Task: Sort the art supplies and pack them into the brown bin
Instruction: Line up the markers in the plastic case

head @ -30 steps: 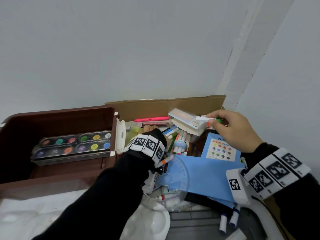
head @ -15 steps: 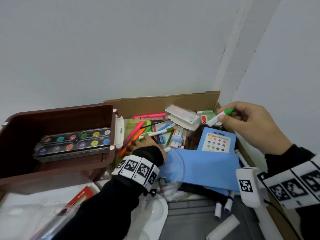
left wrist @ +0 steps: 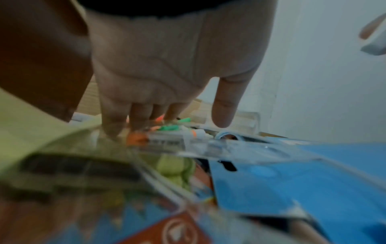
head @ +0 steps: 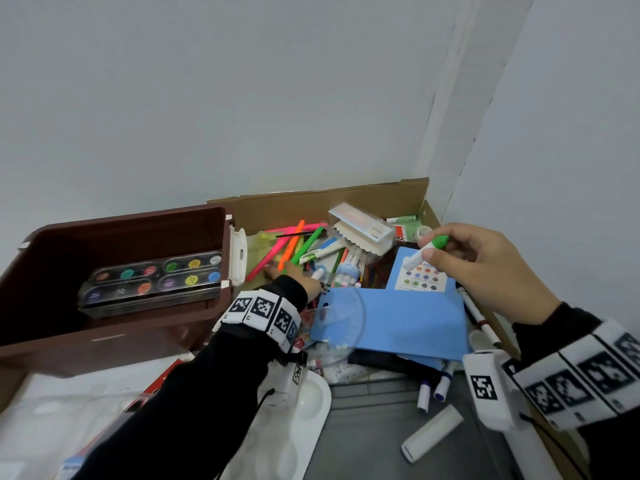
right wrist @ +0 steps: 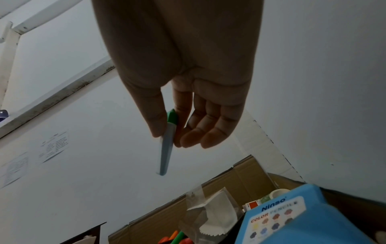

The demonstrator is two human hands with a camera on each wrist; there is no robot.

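The brown bin (head: 121, 223) stands at the left with a clear case of paint pans (head: 152, 282) inside. Beside it, a cardboard box (head: 311, 202) holds a jumble of supplies. My left hand (head: 277, 270) (left wrist: 158, 122) reaches into the box, its fingers straight and touching pink, orange and green markers (head: 294, 247); the fingertips are partly hidden in the blurred wrist view. My right hand (head: 429, 245) (right wrist: 167, 137) hovers over the box's right side. It pinches a white marker with a green cap (head: 415, 261) (right wrist: 165, 156) between thumb and forefinger.
In the box lie a blue colour-pencil case (head: 398, 323), a clear protractor (head: 343, 313) and a clear box of white scalloped pieces (head: 363, 230). In front are a white mixing palette (head: 304, 427) and a grey tray (head: 374, 410) with loose white markers (head: 433, 434). Walls close in behind and on the right.
My right hand has lifted the green-capped marker away from the clear box, up and to the right. My left hand has drawn back leftwards onto the coloured markers.
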